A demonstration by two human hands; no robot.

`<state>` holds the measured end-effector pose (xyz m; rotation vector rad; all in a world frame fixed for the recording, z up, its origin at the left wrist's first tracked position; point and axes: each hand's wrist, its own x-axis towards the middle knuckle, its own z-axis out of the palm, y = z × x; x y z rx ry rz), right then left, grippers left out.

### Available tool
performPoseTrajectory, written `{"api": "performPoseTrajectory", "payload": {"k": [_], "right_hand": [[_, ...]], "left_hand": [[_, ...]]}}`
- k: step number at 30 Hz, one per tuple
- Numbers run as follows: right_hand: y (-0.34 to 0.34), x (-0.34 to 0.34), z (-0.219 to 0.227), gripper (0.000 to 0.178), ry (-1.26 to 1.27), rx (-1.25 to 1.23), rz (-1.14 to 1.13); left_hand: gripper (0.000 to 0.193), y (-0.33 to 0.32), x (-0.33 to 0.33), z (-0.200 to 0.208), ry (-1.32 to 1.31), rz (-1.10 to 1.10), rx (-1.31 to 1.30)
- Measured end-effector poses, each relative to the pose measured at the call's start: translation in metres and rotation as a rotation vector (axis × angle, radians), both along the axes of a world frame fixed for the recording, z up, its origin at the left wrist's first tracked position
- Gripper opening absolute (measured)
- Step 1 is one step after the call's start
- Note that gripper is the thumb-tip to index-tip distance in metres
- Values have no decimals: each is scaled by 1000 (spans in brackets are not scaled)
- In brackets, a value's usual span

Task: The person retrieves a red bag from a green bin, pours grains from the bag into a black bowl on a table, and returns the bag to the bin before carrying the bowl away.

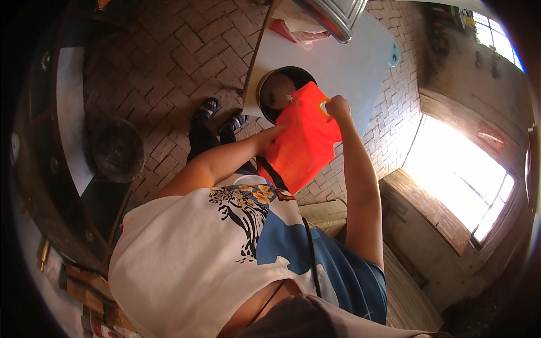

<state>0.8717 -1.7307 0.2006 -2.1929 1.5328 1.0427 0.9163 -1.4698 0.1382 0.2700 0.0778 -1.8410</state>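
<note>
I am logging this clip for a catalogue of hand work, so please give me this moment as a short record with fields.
Setting: brick-paved floor, white table
Left hand: pressed flat against the orange-red plastic bag
Right hand: gripping the bag's yellow handle loop at its top
Bag position: held up over the round dark metal pot at the table's edge
Pot contents: something pale, not clear
Also seen: black sandals, dark round basin on the floor
</note>
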Motion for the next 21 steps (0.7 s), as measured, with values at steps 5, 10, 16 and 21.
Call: {"api": "performPoseTrajectory", "payload": {"k": [5,10,16,21], "right_hand": [[5,9,2,26,1,-4,46],[14,17,-6,22,-17,-53,167],[23,28,0,24,-8,-93,144],[3,9,-8,29,48,64,-10]], "left_hand": [[58,-5,-1,-7,325,-95,122],[62,-14,0,-12,423,-9,145],[55,-15,-18,-47,349,-42,281],[46,-17,-23,-65,369,-80,331]]}}
